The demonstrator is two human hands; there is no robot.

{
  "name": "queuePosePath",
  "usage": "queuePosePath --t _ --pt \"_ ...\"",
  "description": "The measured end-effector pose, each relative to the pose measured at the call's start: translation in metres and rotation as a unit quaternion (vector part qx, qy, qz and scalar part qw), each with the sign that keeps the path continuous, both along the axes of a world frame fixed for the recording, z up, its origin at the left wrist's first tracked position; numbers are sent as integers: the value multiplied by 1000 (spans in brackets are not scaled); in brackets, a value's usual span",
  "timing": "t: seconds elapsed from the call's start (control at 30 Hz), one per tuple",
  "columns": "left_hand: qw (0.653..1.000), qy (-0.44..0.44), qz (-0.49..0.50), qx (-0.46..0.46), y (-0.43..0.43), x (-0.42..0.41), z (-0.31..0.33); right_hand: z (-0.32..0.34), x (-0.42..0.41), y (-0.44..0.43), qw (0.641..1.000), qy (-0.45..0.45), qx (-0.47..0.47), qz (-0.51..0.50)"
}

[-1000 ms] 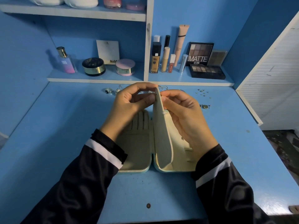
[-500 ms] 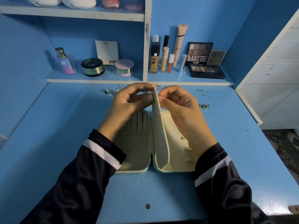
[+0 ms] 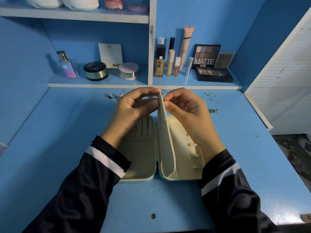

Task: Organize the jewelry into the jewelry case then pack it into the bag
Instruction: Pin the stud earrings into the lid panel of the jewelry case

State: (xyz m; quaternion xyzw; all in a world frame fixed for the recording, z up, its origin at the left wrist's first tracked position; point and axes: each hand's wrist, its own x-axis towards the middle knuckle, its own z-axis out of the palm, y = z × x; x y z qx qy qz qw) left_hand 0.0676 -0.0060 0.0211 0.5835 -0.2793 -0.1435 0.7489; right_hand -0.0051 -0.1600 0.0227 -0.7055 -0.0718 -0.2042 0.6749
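Fingers [image 3: 152,104] of the left hand [image 3: 131,115] and of the right hand [image 3: 188,113] are curled and pinch the top edge of the upright middle flap [image 3: 165,142] from its two sides, just above the centre of the frame. Whether something small is held between them, I cannot tell. The jewelry case [image 3: 139,162] lies open on the worktop [image 3: 50,148] under both wrists, its long axis running from the lower edge toward the shelf [image 3: 101,84]. Beyond the hands lie a ring [image 3: 111,96] and a gold piece [image 3: 212,111]; the gold piece is nearer to the right hand.
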Motion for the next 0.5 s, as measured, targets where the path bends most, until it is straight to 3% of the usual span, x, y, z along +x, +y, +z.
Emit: queuePosePath --t 0.5 --pt "1000 2 0 -6 -1 -1 1 -1 1 -1 1000 12 -1 6"
